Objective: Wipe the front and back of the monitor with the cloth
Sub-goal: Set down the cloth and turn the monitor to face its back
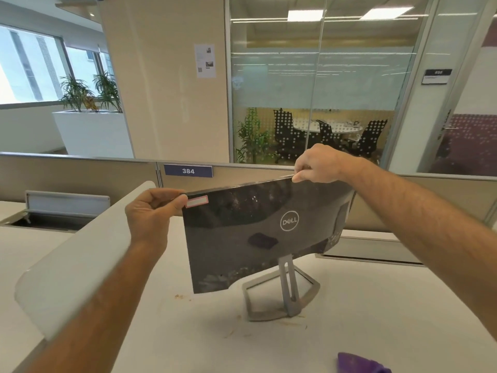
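Step, as we judge it: turning monitor (pixel 258 238), not wiping. Back panel with logo faces us at frame centre, stand on worktop (pixel 161 332).

Left hand (pixel 150 214) pinches upper left corner, fingers curled round edge. Right hand (pixel 320 164) pinches top edge near upper right corner.

Cloth (pixel 360 363), purple, lies apart at lower right of frame; neither hand has it.

Next, we reckon: settle monitor, free one hand, fetch cloth, wipe dusty back.

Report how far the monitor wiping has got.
Done: nothing shows as wiped; the monitor back, facing the camera, is dusty. In hand: left hand and right hand pinch its top corners. Left: pick up the purple cloth lying on the desk; wipe both sides.
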The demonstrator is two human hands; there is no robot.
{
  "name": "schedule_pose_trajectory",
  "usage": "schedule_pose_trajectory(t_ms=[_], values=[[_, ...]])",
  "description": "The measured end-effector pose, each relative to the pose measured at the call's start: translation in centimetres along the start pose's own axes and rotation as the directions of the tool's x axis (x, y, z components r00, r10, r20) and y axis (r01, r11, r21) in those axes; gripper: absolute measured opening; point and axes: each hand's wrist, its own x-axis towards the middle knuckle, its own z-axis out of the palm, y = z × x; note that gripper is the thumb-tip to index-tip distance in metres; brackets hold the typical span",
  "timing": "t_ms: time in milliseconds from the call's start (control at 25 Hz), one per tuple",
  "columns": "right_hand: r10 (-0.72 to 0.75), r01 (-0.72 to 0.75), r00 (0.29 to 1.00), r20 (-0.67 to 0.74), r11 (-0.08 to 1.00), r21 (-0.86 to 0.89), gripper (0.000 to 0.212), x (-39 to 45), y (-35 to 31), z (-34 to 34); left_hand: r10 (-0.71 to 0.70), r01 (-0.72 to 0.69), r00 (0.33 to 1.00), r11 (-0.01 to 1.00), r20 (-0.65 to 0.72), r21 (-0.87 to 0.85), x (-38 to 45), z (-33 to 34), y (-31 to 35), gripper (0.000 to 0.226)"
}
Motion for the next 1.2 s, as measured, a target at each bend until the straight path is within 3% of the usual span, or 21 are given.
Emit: schedule_pose_trajectory(t_ms=[360,720,1040,1200], values=[[0.202,-0.205,0.978,-0.042,0.975,-0.089,0.042,-1.6,-1.2,-0.5,-0.153,0.153,0.982,0.988,-0.108,-0.001,4.9,2.4,-2.6,0.013],[0.369,-0.380,0.923,-0.106,0.918,-0.115,0.040,-3.1,-2.7,-0.7,-0.235,0.233,0.967,0.972,-0.101,-0.030,7.4,4.9,-3.4,0.015],[0.395,-0.410,0.904,-0.163,0.909,-0.068,0.040,-4.1,-3.4,-0.2,-0.234,0.235,0.967,0.972,-0.097,-0.004,7.0,5.0,-3.5,0.012],[0.423,-0.451,0.862,-0.279,0.891,-0.044,0.038,-5.2,-4.3,1.3,-0.087,0.104,0.993,0.966,-0.082,0.236,5.4,4.5,-3.7,0.034]])
